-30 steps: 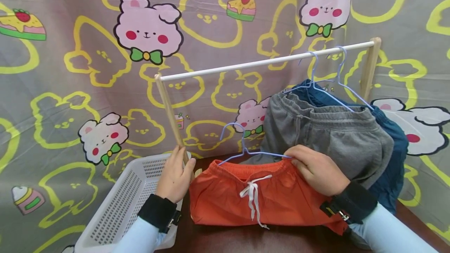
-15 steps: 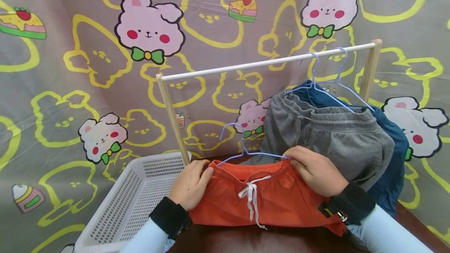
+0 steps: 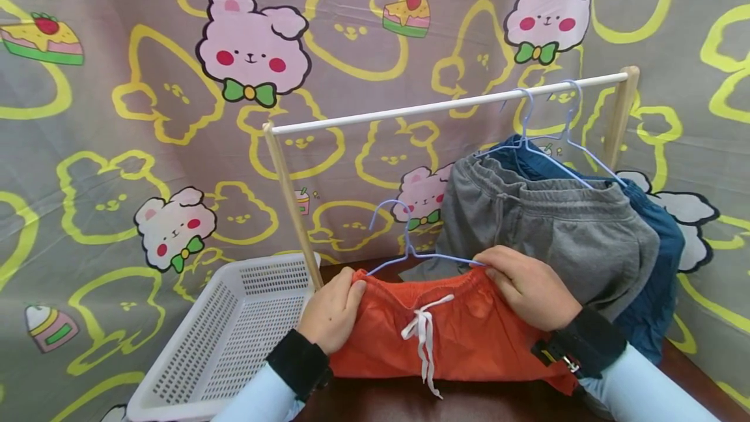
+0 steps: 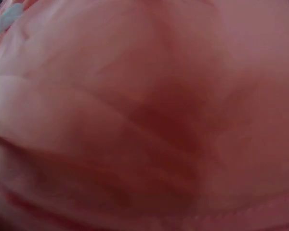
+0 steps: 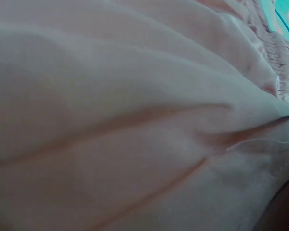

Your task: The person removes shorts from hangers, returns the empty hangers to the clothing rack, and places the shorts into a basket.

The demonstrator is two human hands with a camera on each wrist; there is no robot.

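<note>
Orange shorts (image 3: 469, 331) with a white drawstring (image 3: 423, 327) are held up between both hands. A lilac wire hanger (image 3: 410, 253) runs inside their waistband, its hook standing free above. My left hand (image 3: 333, 311) pinches the left end of the waistband, thumb in front. At the other end my right hand (image 3: 530, 285) grips the waistband together with the hanger's arm. Close-up fabric of the shorts (image 4: 135, 120) fills the left wrist view. In the right wrist view the cloth of the shorts (image 5: 135, 134) and gathered waistband (image 5: 284, 62) show.
Behind stands a clothes rack with a white rail (image 3: 445, 106) and wooden posts (image 3: 293, 207). Grey shorts (image 3: 556, 233) and blue shorts (image 3: 662, 279) hang on its right part from lilac hangers. A white perforated basket (image 3: 170, 350) sits left on the dark table (image 3: 363, 402). A patterned curtain (image 3: 351, 31) backs everything.
My left hand has left the rack's post area and moved right onto the waistband's left end, now pinching it. The right hand has kept its grip; the shorts have barely moved.
</note>
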